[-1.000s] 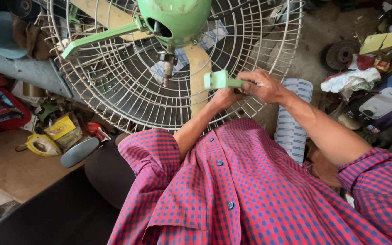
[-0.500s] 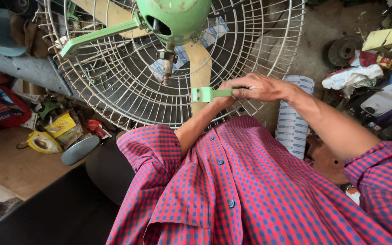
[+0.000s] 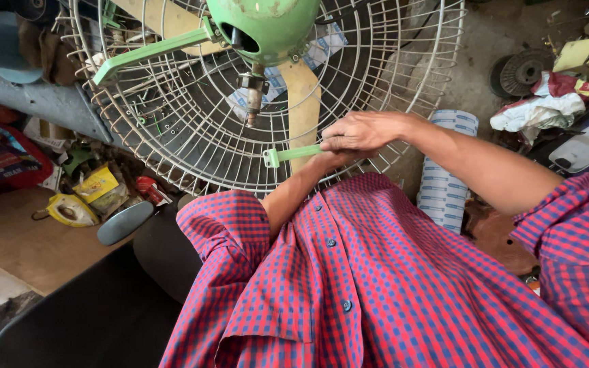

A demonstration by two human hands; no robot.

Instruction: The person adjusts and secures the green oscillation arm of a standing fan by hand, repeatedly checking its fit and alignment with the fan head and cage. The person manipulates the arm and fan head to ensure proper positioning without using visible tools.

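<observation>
Head view: right hand (image 3: pixel 366 131) fingers pinch green bracket (image 3: pixel 293 154), long axis toward 9 o'clock; left hand (image 3: pixel 332 161) beneath, grip hidden.

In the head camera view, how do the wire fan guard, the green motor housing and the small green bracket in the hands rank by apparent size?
1. Wire fan guard, by far the largest.
2. Green motor housing, partly cut off by the top edge.
3. Small green bracket, held by the right hand and the left hand.

Green bracket (image 3: pixel 293 154) — level, against grille (image 3: pixel 172 157)
</observation>
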